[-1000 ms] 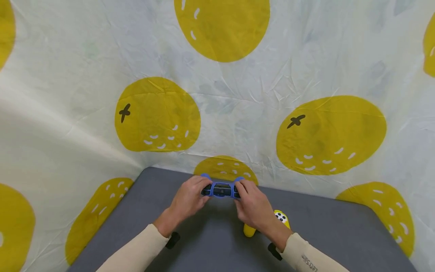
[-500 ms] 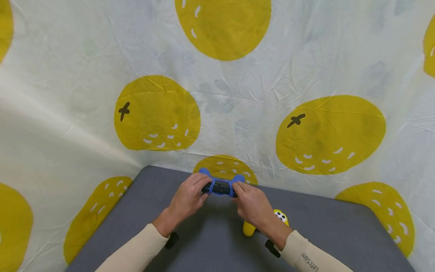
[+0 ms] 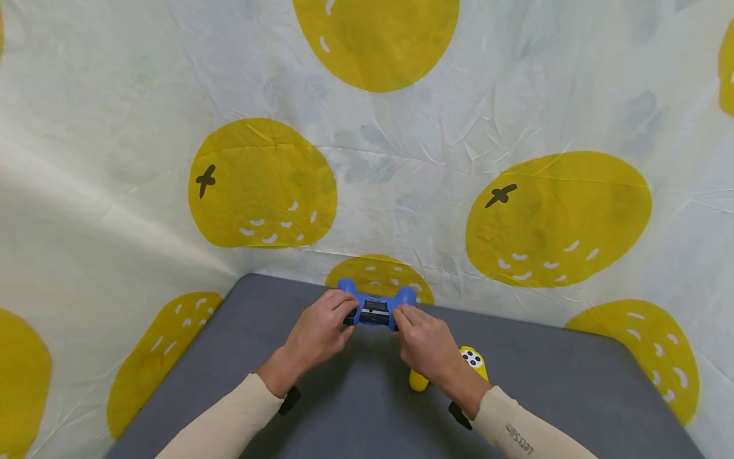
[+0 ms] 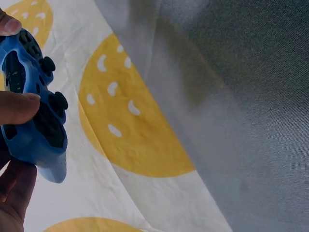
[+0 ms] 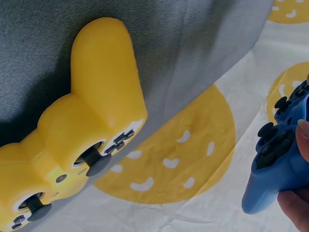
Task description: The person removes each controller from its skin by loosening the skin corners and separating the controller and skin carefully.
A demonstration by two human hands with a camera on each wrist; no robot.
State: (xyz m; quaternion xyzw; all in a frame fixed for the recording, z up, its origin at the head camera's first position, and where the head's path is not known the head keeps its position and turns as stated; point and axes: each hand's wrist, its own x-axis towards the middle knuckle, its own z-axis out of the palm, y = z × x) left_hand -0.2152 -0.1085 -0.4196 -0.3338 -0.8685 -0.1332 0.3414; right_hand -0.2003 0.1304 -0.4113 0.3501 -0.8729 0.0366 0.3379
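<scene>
Both hands hold a game controller [image 3: 375, 313] with a blue cover, raised over the grey table in the head view. My left hand [image 3: 322, 328] pinches its left end and my right hand [image 3: 425, 341] its right end. The blue grips point away toward the back, and the black panel between the hands faces me. Black thumbsticks show on the blue controller [image 4: 41, 111] in the left wrist view, where a thumb presses near its middle. Below the right hand lies a yellow controller [image 5: 104, 72], partly hidden by the right forearm in the head view.
The grey table [image 3: 355, 408] ends at a white cloth [image 3: 395, 185] printed with yellow fruit, which hangs behind it and along the left side. Dark straps [image 3: 460, 415] with wrist cameras sit at both sleeve ends.
The blue controller has tilted in the hands, so its grips stand higher and more of its underside shows. Both hands keep their hold. The head view has dipped slightly; the yellow controller stays put.
</scene>
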